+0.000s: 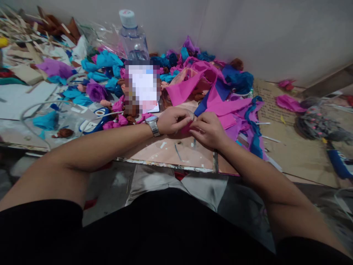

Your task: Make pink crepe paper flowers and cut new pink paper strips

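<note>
My left hand (173,119), with a metal watch (153,125) on its wrist, and my right hand (208,129) meet over a board at the middle of the view. Both have their fingers curled and pinched on a small piece of pink crepe paper (187,127) held between them. Just behind the hands lies a heap of pink, purple and blue crepe paper strips (212,92). A purple paper flower (96,91) lies among turquoise scraps to the left.
A clear water bottle (132,36) stands at the back by the wall. Wooden sticks (24,25) pile up at the far left. A clear plastic bag (63,117) lies left. Brown cardboard (298,151) and a dark bundle (314,121) lie right.
</note>
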`<move>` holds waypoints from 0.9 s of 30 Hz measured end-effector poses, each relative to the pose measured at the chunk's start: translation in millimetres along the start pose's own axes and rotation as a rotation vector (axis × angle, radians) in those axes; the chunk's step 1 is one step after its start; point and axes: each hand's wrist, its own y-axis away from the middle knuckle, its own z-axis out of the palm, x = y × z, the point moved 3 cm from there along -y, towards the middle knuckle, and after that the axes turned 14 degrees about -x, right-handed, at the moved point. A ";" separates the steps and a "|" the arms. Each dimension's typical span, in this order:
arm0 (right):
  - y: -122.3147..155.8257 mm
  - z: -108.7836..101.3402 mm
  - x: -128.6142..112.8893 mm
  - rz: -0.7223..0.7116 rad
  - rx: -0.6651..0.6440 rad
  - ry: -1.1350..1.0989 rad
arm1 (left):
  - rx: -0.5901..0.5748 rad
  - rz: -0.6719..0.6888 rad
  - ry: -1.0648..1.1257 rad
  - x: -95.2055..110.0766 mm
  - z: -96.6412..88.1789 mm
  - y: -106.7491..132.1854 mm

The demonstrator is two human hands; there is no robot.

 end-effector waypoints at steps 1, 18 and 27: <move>0.1 -0.6 -0.8 -0.002 0.014 0.009 | 0.001 -0.001 0.003 0.3 0.0 0.2; 0.8 -5.5 -6.0 -0.036 0.080 0.038 | 0.110 -0.360 0.450 -1.1 7.1 1.2; -0.6 -7.4 -3.4 -0.036 0.104 -0.006 | 0.147 -0.452 0.542 -8.0 10.4 1.7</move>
